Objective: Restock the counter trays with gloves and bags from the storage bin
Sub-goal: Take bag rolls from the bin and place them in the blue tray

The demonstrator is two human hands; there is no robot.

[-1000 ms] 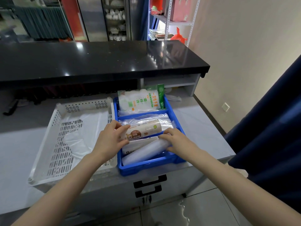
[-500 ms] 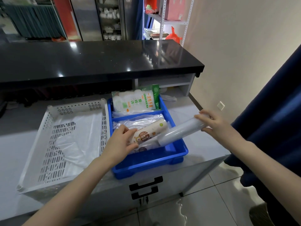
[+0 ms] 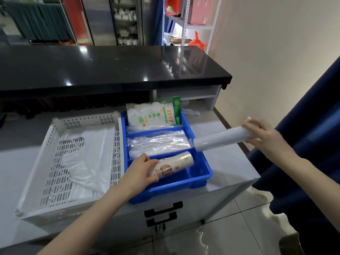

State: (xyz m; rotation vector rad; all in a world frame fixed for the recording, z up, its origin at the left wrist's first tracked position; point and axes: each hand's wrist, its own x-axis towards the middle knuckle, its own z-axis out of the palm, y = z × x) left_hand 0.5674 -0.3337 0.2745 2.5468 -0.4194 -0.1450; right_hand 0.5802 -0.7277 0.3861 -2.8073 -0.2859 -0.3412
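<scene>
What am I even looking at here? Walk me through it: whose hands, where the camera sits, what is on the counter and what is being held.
No machine here: a person works bare-handed, filmed by a camera on their head looking down. On the grey counter sit a white perforated tray lined with clear plastic, and a blue divided tray. Its far section holds a glove packet, the middle one clear bags. The left hand grips a printed roll in the near section. The right hand holds a plain white roll in the air over the blue tray's right edge.
</scene>
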